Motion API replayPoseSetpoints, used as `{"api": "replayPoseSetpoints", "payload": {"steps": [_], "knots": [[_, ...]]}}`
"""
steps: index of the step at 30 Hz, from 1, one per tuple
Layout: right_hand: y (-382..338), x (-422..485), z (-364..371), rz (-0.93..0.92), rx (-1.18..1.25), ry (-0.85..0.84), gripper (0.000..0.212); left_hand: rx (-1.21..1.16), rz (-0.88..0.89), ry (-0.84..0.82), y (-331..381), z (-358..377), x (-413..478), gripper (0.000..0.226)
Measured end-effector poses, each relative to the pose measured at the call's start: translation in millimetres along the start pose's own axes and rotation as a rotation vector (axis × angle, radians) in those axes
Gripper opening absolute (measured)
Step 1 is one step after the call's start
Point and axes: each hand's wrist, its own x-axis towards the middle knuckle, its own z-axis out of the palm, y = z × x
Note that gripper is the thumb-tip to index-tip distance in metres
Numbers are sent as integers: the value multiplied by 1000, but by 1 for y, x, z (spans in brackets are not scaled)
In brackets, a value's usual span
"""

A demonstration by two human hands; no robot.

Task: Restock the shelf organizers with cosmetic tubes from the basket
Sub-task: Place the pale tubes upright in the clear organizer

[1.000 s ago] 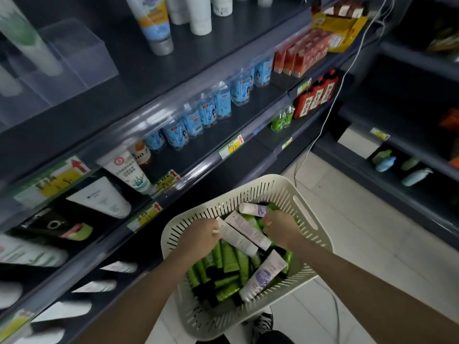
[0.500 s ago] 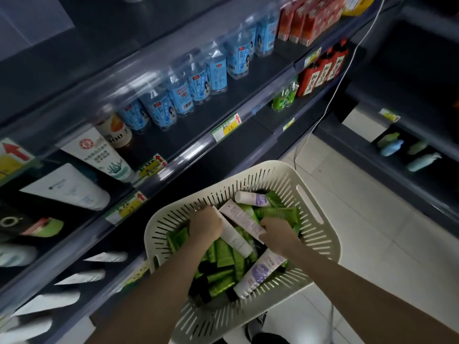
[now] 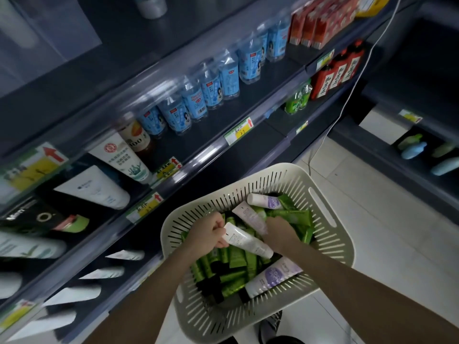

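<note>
Left hand fist-grips the crimped end of a white tube, lifted over the basket middle, cap end pointing at the right wrist and just about touching it. Right hand is inside the basket too, fingers curled down on the lower end of a pinkish tube that slants toward the basket's far-left wall. Basket is cream and slotted, and both forearms cross its near rim.

Under the hands, the basket floor is packed with green tubes with black caps. One purple-label tube lies on top near the basket's near-right wall, partly under the right forearm. Another purple-label tube sits at the far wall.

Left of the basket are dark shelves: blurry white tubes low down, a big white tube higher, and beyond it blue-label bottles. Yellow price tags run along the shelf edge. Far beyond the basket are red cartons, red bottles and a green bottle. A white cable hangs down toward the basket's far side. A shoe shows below the near rim.
</note>
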Motion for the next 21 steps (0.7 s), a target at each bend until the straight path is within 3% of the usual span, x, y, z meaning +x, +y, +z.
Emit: {"api": "replayPoseSetpoints", "payload": {"steps": [2,4,6,8,12,14,17,21], "knots": [[-3,-3,-2,13,6,-35,14,-61,32,9,-1,-8,-7,5],[-6,-8,-6,38,48,-45,27,-58,50,24,0,-14,-12,22],[-9,-14,-15,103,121,-56,36,15,66,44,5,-19,-17,32],[-12,-19,-23,134,199,-79,40,87,82,60,9,-21,-19,28],[-15,-31,-36,144,367,-139,29,233,95,83,18,-32,-28,10],[-19,-42,-45,99,417,-170,14,273,97,105,21,-41,-32,34],[-25,-54,-59,52,532,-173,43,256,73,130,25,-60,-41,30],[-41,-65,-88,-76,606,-78,54,143,119,218,40,-87,-58,24]]}}
